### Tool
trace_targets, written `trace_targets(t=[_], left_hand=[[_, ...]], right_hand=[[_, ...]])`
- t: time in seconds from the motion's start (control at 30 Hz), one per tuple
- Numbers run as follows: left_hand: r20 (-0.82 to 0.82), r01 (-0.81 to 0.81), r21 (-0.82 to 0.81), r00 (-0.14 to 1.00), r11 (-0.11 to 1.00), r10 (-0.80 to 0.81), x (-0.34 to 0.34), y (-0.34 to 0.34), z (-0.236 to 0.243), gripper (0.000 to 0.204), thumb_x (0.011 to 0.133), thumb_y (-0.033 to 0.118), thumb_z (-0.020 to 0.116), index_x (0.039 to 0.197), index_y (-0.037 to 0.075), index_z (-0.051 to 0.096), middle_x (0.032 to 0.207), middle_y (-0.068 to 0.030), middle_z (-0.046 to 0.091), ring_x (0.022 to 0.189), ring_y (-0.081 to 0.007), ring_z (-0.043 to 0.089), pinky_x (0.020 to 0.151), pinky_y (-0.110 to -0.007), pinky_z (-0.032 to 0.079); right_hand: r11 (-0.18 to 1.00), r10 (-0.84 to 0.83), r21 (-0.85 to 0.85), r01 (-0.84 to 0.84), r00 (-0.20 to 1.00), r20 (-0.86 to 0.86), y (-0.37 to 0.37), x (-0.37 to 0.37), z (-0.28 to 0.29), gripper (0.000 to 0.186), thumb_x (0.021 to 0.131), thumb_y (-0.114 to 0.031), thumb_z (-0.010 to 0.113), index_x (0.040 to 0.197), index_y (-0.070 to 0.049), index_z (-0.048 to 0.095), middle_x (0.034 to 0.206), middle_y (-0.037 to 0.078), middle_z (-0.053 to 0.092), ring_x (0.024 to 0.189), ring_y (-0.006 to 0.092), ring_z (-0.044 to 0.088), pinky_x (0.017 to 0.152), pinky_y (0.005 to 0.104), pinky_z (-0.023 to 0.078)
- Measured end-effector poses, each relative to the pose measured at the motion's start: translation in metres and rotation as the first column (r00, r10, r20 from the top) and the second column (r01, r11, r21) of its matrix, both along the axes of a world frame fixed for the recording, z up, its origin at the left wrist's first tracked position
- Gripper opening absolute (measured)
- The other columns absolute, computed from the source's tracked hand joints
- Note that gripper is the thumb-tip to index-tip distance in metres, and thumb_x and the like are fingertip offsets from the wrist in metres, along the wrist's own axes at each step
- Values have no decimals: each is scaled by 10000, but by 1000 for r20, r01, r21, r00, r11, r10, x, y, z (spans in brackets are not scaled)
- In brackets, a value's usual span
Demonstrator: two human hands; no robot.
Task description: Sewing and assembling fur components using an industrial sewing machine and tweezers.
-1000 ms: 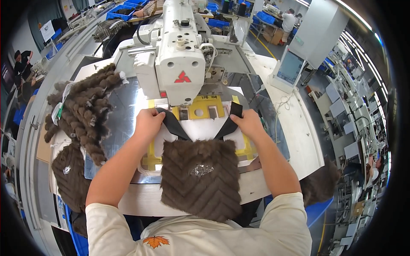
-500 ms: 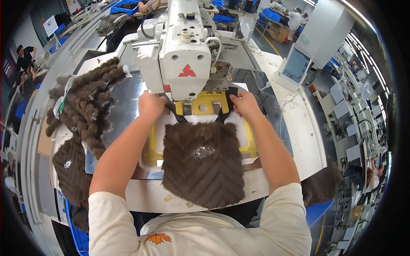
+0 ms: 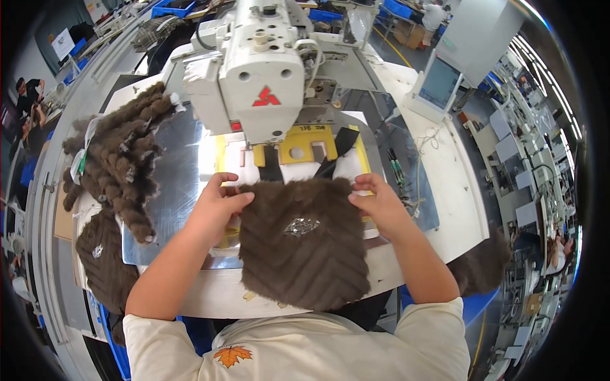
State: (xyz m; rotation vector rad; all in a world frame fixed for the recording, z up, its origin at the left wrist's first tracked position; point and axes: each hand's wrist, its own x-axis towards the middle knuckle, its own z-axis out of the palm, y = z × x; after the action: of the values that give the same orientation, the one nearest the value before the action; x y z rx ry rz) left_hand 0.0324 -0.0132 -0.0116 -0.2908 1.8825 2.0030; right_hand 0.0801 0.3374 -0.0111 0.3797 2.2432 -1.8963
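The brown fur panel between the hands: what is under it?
White tabletop shows on both sides of the panel, and two black straps emerge at its far edge. Everything directly beneath is covered.

Strip lights (image 3: 531, 63) glow upper right; a yellow line (image 3: 393, 47) marks the grey floor (image 3: 414, 57).

Two hands (image 3: 216, 204) (image 3: 382, 206), two black straps (image 3: 271, 164) (image 3: 344, 142), two silver-patched fur pieces (image 3: 302, 267) (image 3: 105, 263), one red-marked sewing machine (image 3: 262, 86), one yellow plate (image 3: 309, 151)

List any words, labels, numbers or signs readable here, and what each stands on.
Yellow plate: dark marks, not copied here.
White machine head: red three-part emblem.
Screen: too small to read.
White sign: too small to read.
Cream shirt: orange leaf print.
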Motion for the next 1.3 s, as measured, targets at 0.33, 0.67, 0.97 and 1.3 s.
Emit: trace_targets(t=[0.33,0.67,0.97,1.3], left_hand=[[-411,7,-785,743,620,-529,37,16,-3,332,953,122,667,1276,47,641,881,-241,715,834,-415,701,756,-470,548],[-451,-76,-836,660,543,-602,20,39,-18,361,948,106,582,1291,11,648,828,-213,711,758,-408,690,724,-513,555],[-236,58,-907,749,416,-619,29,28,0,592,865,110,594,1457,121,583,704,-199,687,664,-408,684,662,-519,562],[-212,48,-942,684,333,-698,19,40,4,708,853,72,588,1548,159,486,705,-182,688,658,-392,689,652,-501,555]], right_hand=[[827,127,547,-130,991,42,-13,7,21,475,895,-258,777,1253,-10,587,986,116,698,872,224,687,735,362,544],[955,-101,269,126,989,-104,1,35,-4,468,873,-201,795,1263,-41,594,1228,140,626,933,213,683,811,366,583],[985,16,171,-23,999,37,-15,58,3,500,911,-142,753,1341,-60,511,943,59,608,776,119,617,632,315,511],[734,170,674,-82,983,-67,-27,9,8,468,884,-142,668,1346,-133,592,847,187,655,817,395,667,757,472,523]])
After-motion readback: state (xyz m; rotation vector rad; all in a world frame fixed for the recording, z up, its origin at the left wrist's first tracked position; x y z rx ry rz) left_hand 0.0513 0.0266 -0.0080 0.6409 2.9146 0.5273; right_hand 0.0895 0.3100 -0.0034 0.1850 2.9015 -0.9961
